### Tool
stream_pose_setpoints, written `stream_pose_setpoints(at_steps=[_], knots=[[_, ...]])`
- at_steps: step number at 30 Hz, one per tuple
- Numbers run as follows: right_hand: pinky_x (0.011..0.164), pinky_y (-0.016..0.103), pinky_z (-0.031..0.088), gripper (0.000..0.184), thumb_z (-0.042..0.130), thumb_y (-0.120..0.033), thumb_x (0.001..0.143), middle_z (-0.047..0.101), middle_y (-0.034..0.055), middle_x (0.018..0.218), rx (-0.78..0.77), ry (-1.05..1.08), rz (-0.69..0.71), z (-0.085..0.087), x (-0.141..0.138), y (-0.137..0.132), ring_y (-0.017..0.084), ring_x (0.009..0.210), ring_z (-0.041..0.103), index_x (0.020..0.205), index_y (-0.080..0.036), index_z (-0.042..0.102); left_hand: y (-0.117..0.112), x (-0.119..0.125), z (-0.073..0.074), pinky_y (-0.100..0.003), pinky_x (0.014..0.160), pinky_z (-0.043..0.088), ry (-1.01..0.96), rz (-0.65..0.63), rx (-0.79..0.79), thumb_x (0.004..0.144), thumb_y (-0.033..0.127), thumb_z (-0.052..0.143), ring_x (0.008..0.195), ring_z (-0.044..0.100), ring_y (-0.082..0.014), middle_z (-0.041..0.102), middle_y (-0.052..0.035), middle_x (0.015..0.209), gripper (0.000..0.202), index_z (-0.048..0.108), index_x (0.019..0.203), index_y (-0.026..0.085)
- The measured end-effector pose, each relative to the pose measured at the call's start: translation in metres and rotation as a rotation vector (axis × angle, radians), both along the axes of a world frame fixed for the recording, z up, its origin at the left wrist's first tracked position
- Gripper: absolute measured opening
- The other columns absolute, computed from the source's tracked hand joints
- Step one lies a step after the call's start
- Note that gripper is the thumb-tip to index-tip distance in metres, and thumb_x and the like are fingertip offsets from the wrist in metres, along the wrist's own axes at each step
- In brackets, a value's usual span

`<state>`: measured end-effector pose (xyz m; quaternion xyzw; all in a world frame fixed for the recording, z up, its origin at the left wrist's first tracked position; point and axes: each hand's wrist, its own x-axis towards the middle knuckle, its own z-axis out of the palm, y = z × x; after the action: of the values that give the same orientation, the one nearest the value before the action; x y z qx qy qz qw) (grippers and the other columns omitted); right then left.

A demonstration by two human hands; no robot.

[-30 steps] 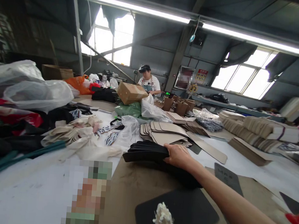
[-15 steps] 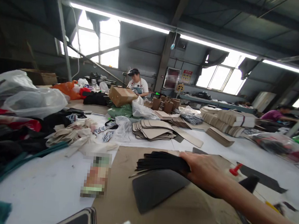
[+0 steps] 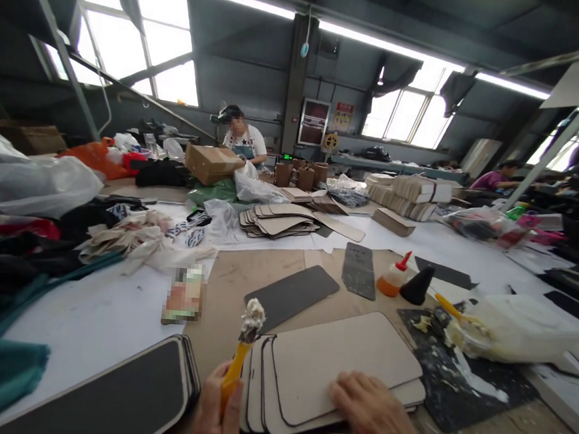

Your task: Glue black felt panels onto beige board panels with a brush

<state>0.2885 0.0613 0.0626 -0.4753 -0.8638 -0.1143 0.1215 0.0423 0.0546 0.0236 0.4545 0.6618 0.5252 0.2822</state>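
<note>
My left hand (image 3: 214, 408), at the bottom middle, is closed around the yellow handle of a glue brush (image 3: 239, 360). The brush points up, and its tip is caked with whitish paste. Beside it lies a fanned stack of beige panels (image 3: 343, 358) with dark edges and rounded corners. My right hand (image 3: 374, 417) rests on the stack's near right part, fingers laid over the top panel and thumb apart. A single dark grey panel (image 3: 293, 294) lies flat behind the stack. Left of my left hand is a pile of black-faced panels with beige borders (image 3: 120, 391).
Brown board (image 3: 230, 269) covers the table here. To the right are a red-tipped bottle (image 3: 392, 275), a black cone (image 3: 417, 286) and a whitish glue jug (image 3: 521, 329) on its side. Cloth scraps (image 3: 127, 238) lie left; a person (image 3: 245, 140) works beyond a carton (image 3: 211, 164).
The dark stack my right hand held above the board now lies beige side up, nearer me, under that hand. My left hand has come into view with the brush. The view has shifted right and down.
</note>
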Motion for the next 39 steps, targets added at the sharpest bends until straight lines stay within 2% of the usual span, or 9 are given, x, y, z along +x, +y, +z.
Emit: stream_pose_setpoints(at_steps=[4,7,9,13,17,28,33,36,39], knots=[[0.092,0.041,0.041,0.034,0.049,-0.038,0.086,0.062,0.0142,0.109,-0.07,0.11,-0.333,0.031,0.045,0.052,0.027,0.107,0.054,0.109,-0.015,0.058,0.031,-0.009,0.003,-0.039,0.096,0.038,0.014,-0.143,-0.088,0.078,0.059,0.041,0.11,0.053,-0.0266,0.06,-0.0087,0.114,0.054,0.05,0.113,0.019],[0.095,0.042,0.038,0.039,0.047,-0.036,0.085,0.058,0.0161,0.12,-0.281,0.226,-0.628,0.021,0.089,0.082,0.029,0.114,0.051,0.114,-0.012,0.057,0.042,-0.012,0.007,-0.037,0.079,0.046,0.019,-0.26,-0.164,0.077,0.061,0.041,0.084,0.061,-0.0249,0.066,-0.005,0.087,0.051,0.054,0.103,0.019],[0.092,0.036,0.043,0.039,0.041,-0.032,0.086,0.061,0.0161,0.115,-0.38,0.296,-0.689,0.005,0.109,0.086,0.025,0.108,0.057,0.113,-0.009,0.057,0.044,-0.011,0.008,-0.035,0.069,0.046,0.02,-0.274,-0.176,0.077,0.062,0.041,0.07,0.06,-0.0232,0.062,-0.0013,0.069,0.05,0.055,0.097,0.019],[0.091,0.03,0.044,0.046,0.036,-0.033,0.085,0.06,0.0167,0.119,-0.424,0.524,-0.713,-0.022,0.109,0.068,0.022,0.109,0.057,0.117,-0.005,0.054,0.041,0.001,0.006,-0.036,0.078,0.045,-0.017,-0.231,-0.141,0.076,0.061,0.042,0.085,0.06,-0.0246,0.065,-0.005,0.088,0.054,0.053,0.106,0.018],[0.095,0.036,0.041,0.05,0.037,-0.035,0.084,0.059,0.0184,0.12,-0.371,0.566,-0.743,-0.027,0.08,0.05,0.026,0.111,0.056,0.121,-0.005,0.051,0.037,0.006,0.003,-0.038,0.09,0.04,-0.021,-0.172,-0.121,0.077,0.06,0.04,0.102,0.055,-0.0261,0.059,-0.0098,0.112,0.057,0.049,0.112,0.017],[0.099,0.034,0.038,0.064,0.04,-0.04,0.075,0.055,0.019,0.125,-0.479,0.83,-0.75,-0.028,0.083,0.028,0.026,0.116,0.051,0.124,0.0,0.05,0.043,0.0,0.011,-0.033,0.06,0.046,-0.037,-0.177,-0.229,0.066,0.069,0.043,0.065,0.058,-0.0228,0.061,-0.0002,0.065,0.058,0.057,0.095,0.021],[0.101,0.035,0.035,0.056,0.043,-0.03,0.078,0.054,0.0197,0.126,-0.458,0.732,-0.785,-0.025,0.068,0.033,0.026,0.118,0.049,0.125,0.0,0.049,0.035,0.0,0.006,-0.031,0.058,0.047,-0.092,-0.143,-0.223,0.068,0.068,0.045,0.063,0.058,-0.0209,0.062,0.0,0.067,0.06,0.057,0.101,0.019],[0.099,0.041,0.037,0.048,0.047,-0.023,0.08,0.057,0.0223,0.121,-0.307,0.597,-0.792,-0.018,0.062,0.031,0.03,0.114,0.051,0.121,0.002,0.052,0.031,-0.004,0.006,-0.033,0.063,0.048,0.044,-0.105,-0.213,0.076,0.059,0.043,0.073,0.061,-0.0229,0.065,-0.0029,0.079,0.049,0.057,0.103,0.02],[0.093,0.046,0.042,0.033,0.05,-0.019,0.082,0.062,0.0184,0.108,0.07,0.497,-0.667,0.0,0.046,0.013,0.03,0.105,0.055,0.111,-0.006,0.059,0.023,-0.004,0.015,-0.034,0.068,0.048,0.295,0.038,-0.061,0.08,0.055,0.04,0.084,0.061,-0.0247,0.065,-0.0046,0.086,0.04,0.058,0.095,0.023]])
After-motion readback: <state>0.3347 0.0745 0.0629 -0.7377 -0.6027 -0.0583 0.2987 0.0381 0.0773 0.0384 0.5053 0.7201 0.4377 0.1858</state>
